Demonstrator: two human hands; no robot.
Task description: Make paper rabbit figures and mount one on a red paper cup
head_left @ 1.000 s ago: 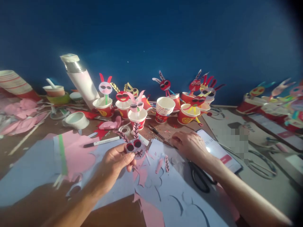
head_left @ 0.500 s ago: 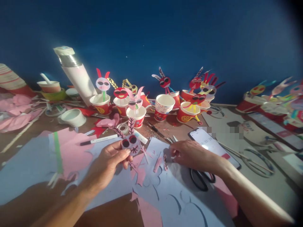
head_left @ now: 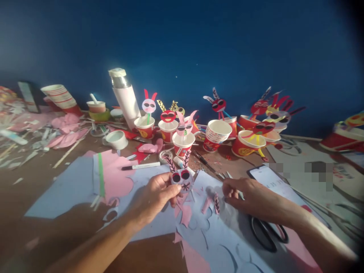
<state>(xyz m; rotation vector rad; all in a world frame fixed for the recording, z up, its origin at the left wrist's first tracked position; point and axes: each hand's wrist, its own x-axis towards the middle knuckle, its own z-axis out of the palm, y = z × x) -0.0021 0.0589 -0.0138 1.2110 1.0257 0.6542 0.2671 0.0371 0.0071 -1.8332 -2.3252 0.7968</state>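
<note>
My left hand (head_left: pixel 159 193) pinches a small pale paper face (head_left: pixel 182 184) between thumb and fingers. The face has black-and-red eyes, a drawn black mouth and two antennae with dark leaf-like marks. To the right, my right hand (head_left: pixel 247 195) hovers low or rests over the white paper, its fingers curled in; whether they hold anything is hidden. Under that hand lie scissors, whose black handles (head_left: pixel 273 249) show. Between the hands, a marked pink strip (head_left: pixel 216 204) and pink scraps (head_left: pixel 186 215) lie on a white sheet (head_left: pixel 227 239) with drawn curves.
Several red paper cups (head_left: pixel 183 146) with paper characters stand along the blue wall. A white flask (head_left: pixel 126 102), a mug (head_left: pixel 116 140), a marker (head_left: pixel 145 165) and a roll of tape (head_left: pixel 165 156) are nearer left. A phone (head_left: pixel 265 176) lies right; pink paper (head_left: pixel 113 178) lies left.
The view has swung left, so everything appears shifted right and more clutter shows at the left. My left hand still holds the paper face; my right hand stays by the scissors.
</note>
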